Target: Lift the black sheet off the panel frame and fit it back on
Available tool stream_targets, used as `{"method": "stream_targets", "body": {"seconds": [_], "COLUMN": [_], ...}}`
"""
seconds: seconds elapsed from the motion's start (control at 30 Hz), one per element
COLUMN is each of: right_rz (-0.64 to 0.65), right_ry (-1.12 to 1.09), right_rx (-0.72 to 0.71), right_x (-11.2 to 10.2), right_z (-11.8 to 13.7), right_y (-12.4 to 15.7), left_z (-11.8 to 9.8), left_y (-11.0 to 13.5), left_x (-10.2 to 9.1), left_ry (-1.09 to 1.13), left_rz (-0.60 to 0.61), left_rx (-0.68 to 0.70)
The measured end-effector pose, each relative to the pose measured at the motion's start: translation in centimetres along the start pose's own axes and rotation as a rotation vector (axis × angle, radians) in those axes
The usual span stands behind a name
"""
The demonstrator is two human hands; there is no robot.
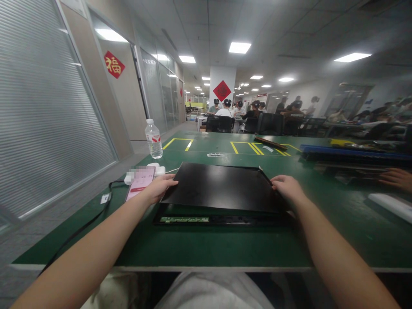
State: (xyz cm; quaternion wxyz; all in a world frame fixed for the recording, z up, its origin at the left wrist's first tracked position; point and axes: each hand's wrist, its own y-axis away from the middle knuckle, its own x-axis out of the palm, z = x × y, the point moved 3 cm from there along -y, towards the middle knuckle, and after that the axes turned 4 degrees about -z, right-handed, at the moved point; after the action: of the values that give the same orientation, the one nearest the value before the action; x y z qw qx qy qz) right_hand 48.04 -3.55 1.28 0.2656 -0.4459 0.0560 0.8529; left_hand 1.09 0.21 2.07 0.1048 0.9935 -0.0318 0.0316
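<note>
The left edge of a black panel (219,184) was clamped by the fingers (171,183) of the left hand (158,189), and its right edge was gripped by those of the right hand (289,188). The panel was held over the desk (225,249), with a dark frame (244,220) seen below its near edge; whether the two touched at the far side could not be told. A green circuit strip (184,219) was exposed along the frame's near bar.

The green desk was marked with yellow tape (254,148) toward its far edge, where a dark strip (271,143) was laid. Just beside the left hand, space was taken up by a pink-screened phone (141,184) and a white plug (155,168); a black cable (88,224) was draped near the left edge, and a clear bottle (153,140) was stood farther back. The right side was crowded by a blue bar (354,153), a white bar (391,207) and another person's hand (399,178).

Beyond, the room was bounded on the left by blinds (48,107) and a door (119,92). A pillar (222,75) was hung with a red diamond (222,90), seated people (224,110) were gathered at the back, and all was lit by ceiling panels (240,47).
</note>
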Motion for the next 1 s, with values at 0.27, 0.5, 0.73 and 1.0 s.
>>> {"method": "stream_targets", "body": {"seconds": [0.27, 0.5, 0.73, 1.0], "right_rz": [-0.035, -0.044, -0.027, -0.03], "right_ry": [0.079, 0.144, 0.177, 0.116], "right_rx": [-0.064, -0.122, -0.132, -0.1], "right_x": [-0.04, 0.02, 0.04, -0.13], "right_z": [0.41, 0.74, 0.6, 0.61], "right_y": [0.26, 0.41, 0.29, 0.44], "left_z": [-0.03, -0.3, -0.14, 0.05], "left_y": [-0.24, -0.09, -0.27, -0.36], "left_x": [-0.37, -0.37, -0.34, -0.26], "left_ry": [-0.207, -0.268, -0.202, -0.185], "left_rz": [-0.072, -0.072, -0.028, -0.001], "left_rx": [0.13, 0.158, 0.137, 0.143]}}
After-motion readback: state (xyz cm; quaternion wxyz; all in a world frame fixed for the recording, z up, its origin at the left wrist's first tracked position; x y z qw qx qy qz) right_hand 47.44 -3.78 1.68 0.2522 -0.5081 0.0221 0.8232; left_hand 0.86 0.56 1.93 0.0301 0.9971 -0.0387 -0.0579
